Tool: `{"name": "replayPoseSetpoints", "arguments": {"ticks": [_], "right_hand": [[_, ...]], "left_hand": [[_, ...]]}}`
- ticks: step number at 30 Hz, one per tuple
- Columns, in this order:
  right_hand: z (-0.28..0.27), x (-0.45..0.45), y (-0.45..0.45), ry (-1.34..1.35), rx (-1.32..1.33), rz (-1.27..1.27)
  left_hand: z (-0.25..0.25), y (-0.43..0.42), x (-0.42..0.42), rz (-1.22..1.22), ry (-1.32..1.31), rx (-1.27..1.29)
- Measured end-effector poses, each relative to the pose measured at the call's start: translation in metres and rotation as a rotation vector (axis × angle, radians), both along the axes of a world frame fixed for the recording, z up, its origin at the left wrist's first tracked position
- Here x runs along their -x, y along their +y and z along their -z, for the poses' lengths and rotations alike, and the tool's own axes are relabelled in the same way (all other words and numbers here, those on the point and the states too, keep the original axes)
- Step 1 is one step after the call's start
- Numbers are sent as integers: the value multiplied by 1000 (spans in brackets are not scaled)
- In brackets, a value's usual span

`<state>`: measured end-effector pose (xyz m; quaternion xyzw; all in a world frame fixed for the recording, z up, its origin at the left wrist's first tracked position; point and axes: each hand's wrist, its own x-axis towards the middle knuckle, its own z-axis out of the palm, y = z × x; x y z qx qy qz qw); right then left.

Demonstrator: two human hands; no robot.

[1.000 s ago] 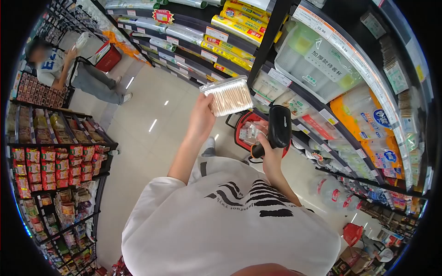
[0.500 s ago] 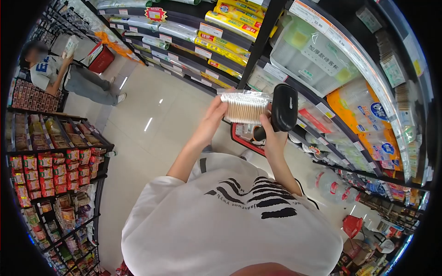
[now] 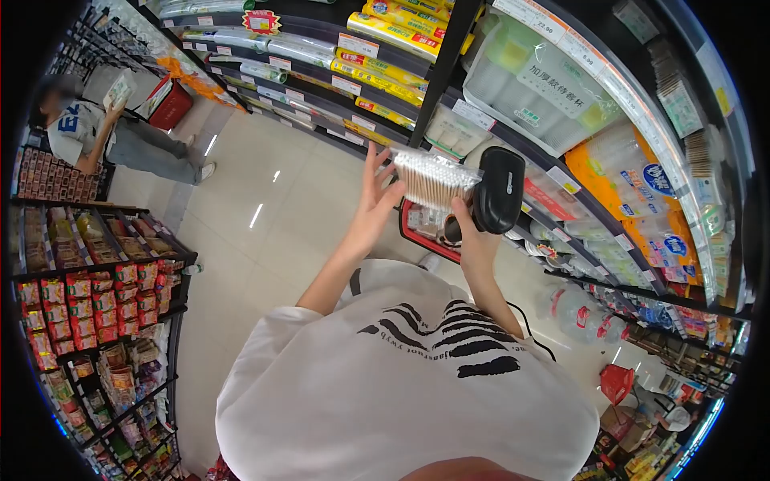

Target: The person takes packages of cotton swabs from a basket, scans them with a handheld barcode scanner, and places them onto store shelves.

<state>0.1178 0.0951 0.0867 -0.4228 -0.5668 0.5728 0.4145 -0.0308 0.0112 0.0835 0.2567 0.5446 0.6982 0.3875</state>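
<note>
A clear pack of cotton swabs (image 3: 437, 178), with white tips and pale sticks, is tilted in front of my chest. My right hand (image 3: 475, 240) has its thumb on the pack's lower right corner. The same hand is wrapped about a black handheld device (image 3: 498, 191) that looks like a barcode scanner; its handle is partly hidden by the fingers. At the pack's left end is my left hand (image 3: 377, 200), open, its fingers spread and its thumb close to the wrapper. Whether that thumb touches the pack I cannot tell.
Below the pack a red basket (image 3: 411, 232) holds items. Shelves of yellow rolls (image 3: 401, 32) and packaged cups (image 3: 553, 88) stand ahead and right. Snack racks (image 3: 104, 297) line the left. Another person (image 3: 104, 132) stands at upper left holding a package.
My left hand has loosened from the pack's left end and its fingers have spread. The pack has tilted, its right side lower. My right hand keeps hold of the pack and the black device.
</note>
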Motion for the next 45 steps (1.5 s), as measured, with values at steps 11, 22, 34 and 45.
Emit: {"name": "replayPoseSetpoints", "arguments": {"ticks": [11,22,34,45], "right_hand": [[-23,-13,-17,341,128,-385],[-12,-27,-5,260,91,-206],[-2,1,-8,256,505,-82],[1,-23,15,180,413,-37]], "left_hand": [[-18,13,2,444,-959,-457],[-9,19,10,467,-941,-471],[34,14,-21,118,-644,-169],[36,-12,3,415,-482,-299]]}}
